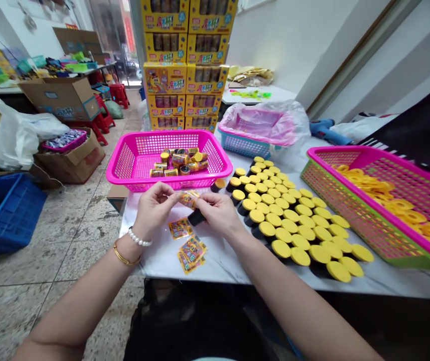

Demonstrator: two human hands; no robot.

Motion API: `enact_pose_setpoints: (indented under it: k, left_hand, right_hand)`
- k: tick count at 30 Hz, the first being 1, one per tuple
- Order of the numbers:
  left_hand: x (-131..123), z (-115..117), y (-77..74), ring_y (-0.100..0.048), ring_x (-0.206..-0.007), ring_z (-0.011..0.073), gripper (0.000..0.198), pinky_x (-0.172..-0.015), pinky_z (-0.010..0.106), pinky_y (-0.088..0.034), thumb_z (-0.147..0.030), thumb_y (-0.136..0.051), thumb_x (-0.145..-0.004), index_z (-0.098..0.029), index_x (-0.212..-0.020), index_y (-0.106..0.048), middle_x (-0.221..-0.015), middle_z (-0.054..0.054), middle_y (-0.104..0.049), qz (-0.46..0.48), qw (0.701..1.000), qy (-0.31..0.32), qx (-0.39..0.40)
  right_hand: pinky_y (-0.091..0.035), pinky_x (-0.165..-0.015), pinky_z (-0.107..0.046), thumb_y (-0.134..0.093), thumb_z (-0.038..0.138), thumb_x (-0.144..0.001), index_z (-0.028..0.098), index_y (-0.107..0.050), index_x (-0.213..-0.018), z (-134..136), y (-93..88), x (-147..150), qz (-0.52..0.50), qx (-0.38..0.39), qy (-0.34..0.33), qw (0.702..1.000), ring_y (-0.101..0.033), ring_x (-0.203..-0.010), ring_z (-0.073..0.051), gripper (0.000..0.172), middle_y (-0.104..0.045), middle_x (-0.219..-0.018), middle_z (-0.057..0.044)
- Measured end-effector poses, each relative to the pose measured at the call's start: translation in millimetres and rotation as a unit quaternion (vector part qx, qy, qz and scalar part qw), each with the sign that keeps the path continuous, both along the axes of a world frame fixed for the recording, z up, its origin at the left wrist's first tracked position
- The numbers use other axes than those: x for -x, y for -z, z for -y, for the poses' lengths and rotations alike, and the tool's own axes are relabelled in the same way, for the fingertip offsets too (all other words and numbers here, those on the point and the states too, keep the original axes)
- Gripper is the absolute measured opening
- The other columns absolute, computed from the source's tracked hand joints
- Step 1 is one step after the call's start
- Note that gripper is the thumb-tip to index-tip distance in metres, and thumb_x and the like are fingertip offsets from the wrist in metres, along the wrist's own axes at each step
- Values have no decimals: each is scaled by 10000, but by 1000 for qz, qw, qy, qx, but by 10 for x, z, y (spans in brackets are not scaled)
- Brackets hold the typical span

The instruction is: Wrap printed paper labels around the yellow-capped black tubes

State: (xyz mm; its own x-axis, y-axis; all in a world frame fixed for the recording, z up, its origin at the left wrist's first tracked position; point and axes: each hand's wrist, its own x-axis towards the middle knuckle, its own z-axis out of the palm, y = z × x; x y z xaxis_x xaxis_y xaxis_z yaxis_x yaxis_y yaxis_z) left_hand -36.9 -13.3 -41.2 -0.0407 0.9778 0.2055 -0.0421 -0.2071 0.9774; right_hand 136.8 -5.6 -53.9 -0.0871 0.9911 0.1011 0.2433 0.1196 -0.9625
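Between the fingertips of both hands is a shiny printed label sleeve (189, 199) in orange and yellow. My left hand (156, 208), with a pearl bracelet at the wrist, pinches its left end. My right hand (218, 213) grips the right end. A black cup (196, 217) shows just under the right fingers; whether they hold it too I cannot tell. Below the hands, flat printed sleeves (192, 251) lie in small overlapping piles on the white table (222, 263). To the right stand many black cups with yellow lids (282, 235), close together in rows.
Just beyond my hands, a pink basket (124, 163) holds several sleeved cups (180, 159). At right, a pink-and-green basket (350, 220) contains yellow rings (399, 205). Behind are a plastic-lined basket (245, 143), a blue tool (327, 131) and stacked yellow boxes (165, 77).
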Motion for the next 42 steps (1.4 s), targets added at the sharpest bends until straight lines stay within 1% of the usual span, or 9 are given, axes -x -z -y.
enact_pose_setpoints:
  k: [5,12,18,22,29,31,34,37,42]
  left_hand:
    - [-5,-23,-19,-408,-434,41,355,-422,180,-300,-397,-868,-666,-149,-748,-628,-549,-52,-553,25,998,23,46]
    - [30,-75,33,-355,-401,33,404,-412,180,-260,-401,-903,-603,-151,-775,-637,-503,-73,-522,100,983,93,125]
    - [20,-24,-14,-556,-567,83,299,-558,212,-450,-330,-895,-608,-145,-667,-667,-643,-7,-649,17,998,49,39]
    - [28,-6,-15,-652,-691,142,252,-690,280,-531,-325,-880,-636,-158,-720,-711,-731,26,-710,-9,999,35,11]
    - [43,11,-44,-456,-464,63,232,-460,213,-361,-344,-852,-665,-157,-730,-732,-603,-2,-660,-4,996,48,69]
    - [44,-1,-43,-426,-441,55,271,-439,209,-325,-353,-864,-642,-153,-778,-743,-601,-3,-659,1,991,82,105]
    - [63,-43,-22,-382,-421,35,304,-416,196,-267,-358,-882,-613,-130,-754,-739,-594,3,-650,24,978,126,166]
    - [100,-98,-3,-347,-418,20,289,-387,169,-216,-336,-878,-626,-108,-689,-712,-541,-14,-586,108,966,112,207]
    - [146,-169,-15,-305,-389,-12,178,-342,101,-168,-156,-844,-654,-89,-685,-682,-532,-36,-544,263,913,105,295]
  right_hand:
    - [-304,-445,-230,-583,358,-764,195,-555,-533,12,-47,18,-42,2,11,999,-405,-445,-95,284,-449,-467,48]
    - [-300,-471,-231,-570,336,-783,197,-530,-525,32,-7,19,-15,-66,-4,998,-407,-494,-102,296,-440,-488,41]
    - [-293,-505,-238,-581,320,-800,193,-481,-519,23,47,23,31,-92,10,995,-389,-535,-101,324,-416,-516,42]
    - [-297,-526,-249,-609,324,-815,197,-439,-509,43,32,31,51,-117,-11,992,-396,-542,-102,373,-416,-523,43]
    - [-341,-554,-257,-594,324,-856,189,-543,-534,55,37,46,96,-129,-7,987,-481,-572,-121,353,-523,-562,15]
    - [-376,-565,-256,-598,348,-861,186,-604,-568,35,54,32,93,-104,-14,990,-523,-594,-134,335,-580,-586,1]
    - [-433,-564,-255,-663,413,-821,180,-693,-682,-5,57,-21,47,-16,-57,997,-569,-597,-138,273,-668,-660,-17]
    - [-478,-552,-258,-776,446,-724,175,-723,-829,-49,19,-101,-43,65,-63,995,-593,-586,-128,295,-704,-733,-23]
    - [-591,-693,-317,-893,388,-601,213,-715,-913,-87,-45,-153,-239,48,-34,969,-681,-742,-155,400,-742,-879,-24]
